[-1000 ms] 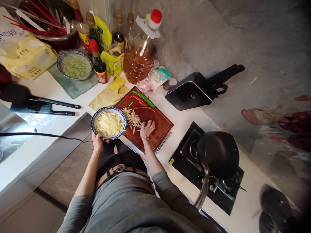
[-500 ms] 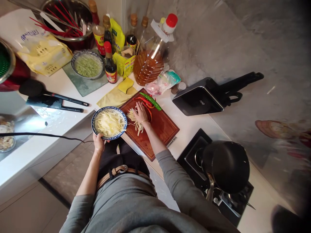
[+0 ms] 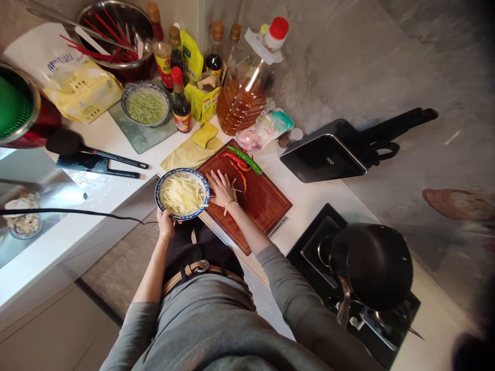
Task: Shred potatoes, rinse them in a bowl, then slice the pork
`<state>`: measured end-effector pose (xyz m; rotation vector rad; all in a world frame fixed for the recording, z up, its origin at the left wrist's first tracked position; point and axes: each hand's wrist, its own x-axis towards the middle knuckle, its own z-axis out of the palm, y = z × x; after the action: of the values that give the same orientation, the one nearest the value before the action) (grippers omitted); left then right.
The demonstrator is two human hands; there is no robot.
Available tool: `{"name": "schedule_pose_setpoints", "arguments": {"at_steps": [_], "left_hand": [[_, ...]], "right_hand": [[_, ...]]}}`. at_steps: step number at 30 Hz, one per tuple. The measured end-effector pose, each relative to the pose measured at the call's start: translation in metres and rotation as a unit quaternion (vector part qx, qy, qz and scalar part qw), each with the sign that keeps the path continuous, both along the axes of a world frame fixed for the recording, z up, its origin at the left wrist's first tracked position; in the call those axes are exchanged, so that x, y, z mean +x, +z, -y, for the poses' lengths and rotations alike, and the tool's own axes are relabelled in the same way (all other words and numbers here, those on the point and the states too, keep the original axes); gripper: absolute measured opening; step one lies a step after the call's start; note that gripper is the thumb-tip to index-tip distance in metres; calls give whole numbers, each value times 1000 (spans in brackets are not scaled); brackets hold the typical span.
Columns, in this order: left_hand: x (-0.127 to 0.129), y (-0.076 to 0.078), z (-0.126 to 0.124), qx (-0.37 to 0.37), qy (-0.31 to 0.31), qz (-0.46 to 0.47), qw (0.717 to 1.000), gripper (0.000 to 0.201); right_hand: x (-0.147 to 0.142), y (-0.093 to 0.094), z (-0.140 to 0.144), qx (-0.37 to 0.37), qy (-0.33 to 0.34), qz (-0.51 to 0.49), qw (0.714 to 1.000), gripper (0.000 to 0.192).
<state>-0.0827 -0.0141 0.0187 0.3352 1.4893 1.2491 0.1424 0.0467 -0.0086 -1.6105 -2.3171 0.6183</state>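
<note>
Partly right hand [image 3: 221, 187] hides shreds, wok [image 3: 371, 265] covers burner

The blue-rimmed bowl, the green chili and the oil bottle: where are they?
blue-rimmed bowl [image 3: 161, 181]: head view, on its left rim.
green chili [image 3: 245, 158]: head view, mid-length.
oil bottle [image 3: 240, 105]: head view, on its amber body.
</note>
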Motion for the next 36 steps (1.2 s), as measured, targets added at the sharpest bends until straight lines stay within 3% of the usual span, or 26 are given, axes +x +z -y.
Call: {"name": "schedule_pose_setpoints", "arguments": {"at_steps": [4,8,12,14,19,26,30,36], "left_hand": [[0,2,3,0,1,6,1000,32],[-3,-2,4,-4,-1,7,1000,32],[1,-7,3,0,-14,15,1000,33],[4,-8,2,-2,-16,17,1000,33],[8,-11,4,3,-40,6,999,33],[7,-16,9,4,-85,0,996,35],[9,-20,12,0,-88,10,996,37],[14,-21,14,11,-104,16,994,43]], "right_hand": [[2,-9,-2,3,28,-26,999,40],[26,-9,41,18,-17,-17,1000,37],[35,-7,73,14,-111,77,991,99],[32,-7,70,-2,-140,110,984,107],[23,7,40,-68,-190,139,969,79],[8,27,29,-190,-218,144,946,63],[0,26,18,-198,-219,163,942,38],[19,43,11,-170,-220,106,955,25]]}}
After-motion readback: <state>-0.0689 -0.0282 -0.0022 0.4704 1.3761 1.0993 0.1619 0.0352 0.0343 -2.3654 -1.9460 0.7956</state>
